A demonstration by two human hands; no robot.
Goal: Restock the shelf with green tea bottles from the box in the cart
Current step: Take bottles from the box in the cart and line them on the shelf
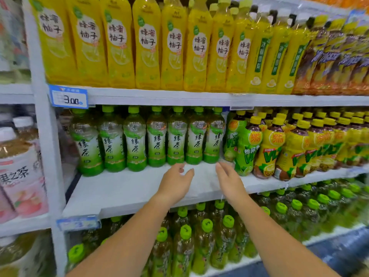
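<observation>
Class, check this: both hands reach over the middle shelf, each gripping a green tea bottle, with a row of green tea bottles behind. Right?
No. The head view shows the left hand and right hand empty, fingers relaxed, over the middle shelf; the row of green tea bottles stands behind.

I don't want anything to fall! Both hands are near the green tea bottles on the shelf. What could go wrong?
The green tea bottles stand packed in a row, so a bump from the left hand might tip one into its neighbours. The right hand is close to the VLT bottles, which stand nearer the front of the shelf; a sideways swipe could knock one off.
</observation>
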